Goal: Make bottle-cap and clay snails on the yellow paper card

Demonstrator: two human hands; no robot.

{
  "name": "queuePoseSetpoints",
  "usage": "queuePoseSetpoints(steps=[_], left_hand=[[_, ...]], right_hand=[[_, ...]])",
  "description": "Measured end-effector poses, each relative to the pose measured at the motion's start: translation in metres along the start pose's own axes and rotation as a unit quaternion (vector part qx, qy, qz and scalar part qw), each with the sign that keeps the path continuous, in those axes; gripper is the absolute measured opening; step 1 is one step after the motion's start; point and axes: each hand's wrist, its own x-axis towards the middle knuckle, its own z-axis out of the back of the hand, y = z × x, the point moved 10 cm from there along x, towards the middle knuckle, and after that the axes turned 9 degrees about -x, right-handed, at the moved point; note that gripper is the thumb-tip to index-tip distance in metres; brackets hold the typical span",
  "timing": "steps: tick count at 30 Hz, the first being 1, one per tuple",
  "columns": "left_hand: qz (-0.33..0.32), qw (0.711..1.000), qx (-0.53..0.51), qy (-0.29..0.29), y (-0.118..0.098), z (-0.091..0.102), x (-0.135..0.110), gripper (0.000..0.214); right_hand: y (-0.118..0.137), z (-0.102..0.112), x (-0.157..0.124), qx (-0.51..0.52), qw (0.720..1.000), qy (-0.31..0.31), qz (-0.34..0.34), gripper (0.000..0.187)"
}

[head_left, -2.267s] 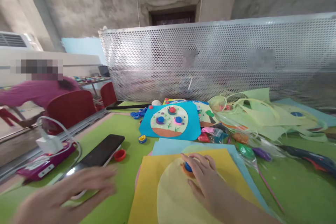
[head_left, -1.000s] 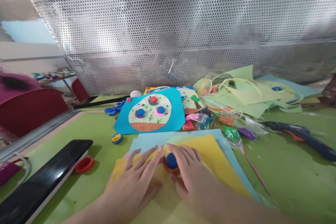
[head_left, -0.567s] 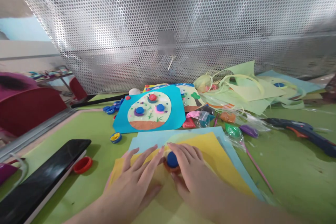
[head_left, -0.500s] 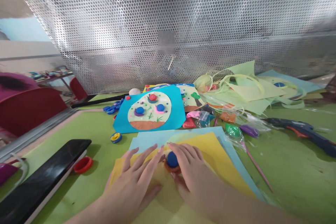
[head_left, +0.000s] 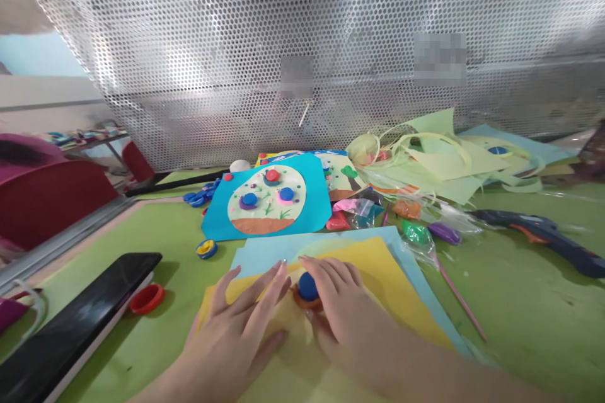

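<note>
1. Fingers [head_left: 265,286] of left hand [head_left: 241,321]: straight, slightly apart, flat on yellow sheet [head_left: 378,277], index tip just left of blue cap [head_left: 308,285]. Nothing gripped.
2. Right hand [head_left: 347,318]: palm down, fingers loosely spread; index along the cap's far-right side, thumb near side, so the two bracket it. Can't tell whether they pinch or only touch.
3. Blue cap sits on orange clay ring [head_left: 302,300], on a pale yellow circle [head_left: 283,352] laid on the yellow sheet, between both hands.
4. Light blue sheet [head_left: 265,252] lies under the yellow one, on green table [head_left: 520,315].
5. Beyond: blue card [head_left: 312,208] with a finished cap picture, clay bags [head_left: 416,230] to its right.
6. Left: black phone [head_left: 85,318], red cap [head_left: 147,298] just beside it. Far right: glue gun [head_left: 543,236].
7. Perforated metal screen [head_left: 302,25] stands behind the table.
</note>
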Motion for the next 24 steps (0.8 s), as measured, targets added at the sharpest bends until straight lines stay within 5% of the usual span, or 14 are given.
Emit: queuePoseSetpoints(steps=[14,20,24], left_hand=[[0.041,0.998,-0.04,0.015,0.011,-0.015,-0.005,0.061],[-0.051,0.998,0.026,-0.036,0.011,0.014,-0.002,0.06],[-0.03,0.997,-0.007,-0.071,0.022,0.031,-0.003,0.057]], right_hand=[[-0.001,0.002,0.001,-0.006,1.0,-0.007,-0.003,0.053],[0.004,0.02,-0.002,0.011,0.997,-0.062,0.045,0.044],[-0.001,0.031,-0.006,-0.07,0.993,-0.075,0.051,0.04]])
